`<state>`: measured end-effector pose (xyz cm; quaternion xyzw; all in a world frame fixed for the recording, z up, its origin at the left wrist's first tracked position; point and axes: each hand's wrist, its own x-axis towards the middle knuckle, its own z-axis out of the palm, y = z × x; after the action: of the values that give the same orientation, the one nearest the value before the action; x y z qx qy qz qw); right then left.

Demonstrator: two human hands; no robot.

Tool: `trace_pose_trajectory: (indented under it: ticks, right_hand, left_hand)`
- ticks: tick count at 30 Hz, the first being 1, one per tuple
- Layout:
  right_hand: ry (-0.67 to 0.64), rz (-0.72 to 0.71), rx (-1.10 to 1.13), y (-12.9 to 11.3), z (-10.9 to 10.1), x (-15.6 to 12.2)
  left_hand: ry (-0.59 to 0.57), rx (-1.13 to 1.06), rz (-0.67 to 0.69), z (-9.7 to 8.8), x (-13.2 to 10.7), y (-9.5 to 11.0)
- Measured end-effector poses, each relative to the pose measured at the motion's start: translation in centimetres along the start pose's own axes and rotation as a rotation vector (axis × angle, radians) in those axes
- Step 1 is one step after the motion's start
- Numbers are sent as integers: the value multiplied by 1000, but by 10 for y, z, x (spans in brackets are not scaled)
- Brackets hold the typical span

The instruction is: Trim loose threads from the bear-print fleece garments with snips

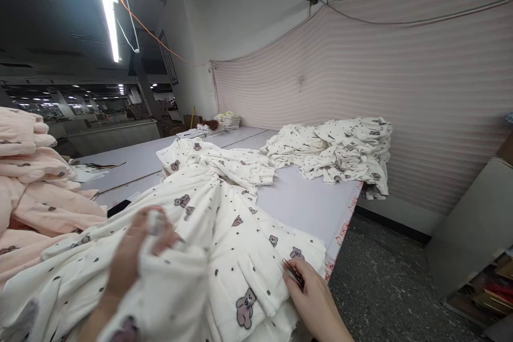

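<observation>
A white plush garment (216,214) printed with brown bears and small dark spots lies spread across the near table, bunched at its middle. My left hand (138,248), blurred by motion, is closed on a raised fold of this white fabric at the lower left. At the lower right, my right hand (310,294) holds small dark thread snips (294,273), their points toward the upper left. Its fingers rest at the garment's right part, near a bear print. The snips' handles are mostly hidden in the palm.
Pink plush garments (36,187) are heaped at the left. A pile of white printed garments (332,149) lies at the table's far right corner. The pale table (304,197) ends at a red-marked right edge above a dark floor (385,278). A grey cabinet (468,235) stands right.
</observation>
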<state>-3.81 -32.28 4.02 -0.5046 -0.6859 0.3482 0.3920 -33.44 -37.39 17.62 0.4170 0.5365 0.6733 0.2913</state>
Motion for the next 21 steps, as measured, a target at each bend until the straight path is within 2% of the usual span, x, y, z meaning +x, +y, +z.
trace_pose_trajectory:
  ticks: [2, 4, 6, 8, 11, 14, 17, 21]
  right_hand:
    - [-14, -49, 35, -5, 5, 6]
    - [-12, -56, 143, -13, 10, 12]
    - [-9, -34, 276, -19, 13, 15]
    - [-10, 11, 386, -21, 10, 14]
    - [35, 68, 411, -14, 0, 8]
    - [59, 76, 326, -2, 1, -5]
    - [57, 23, 299, 4, 23, -17]
    - [143, -86, 171, -6, 59, -21]
  left_hand:
    - [-337, 252, -15, 30, -16, -16]
    - [-592, 644, 107, 67, -39, -38]
    - [-752, 953, 252, 100, -61, -61]
    - [-813, 1204, 364, 121, -75, -82]
    - [-815, 1275, 411, 124, -77, -95]
    - [-676, 1010, 380, 105, -64, -84]
    - [-493, 638, 272, 85, -52, -64]
    - [-369, 367, 155, 67, -46, -46]
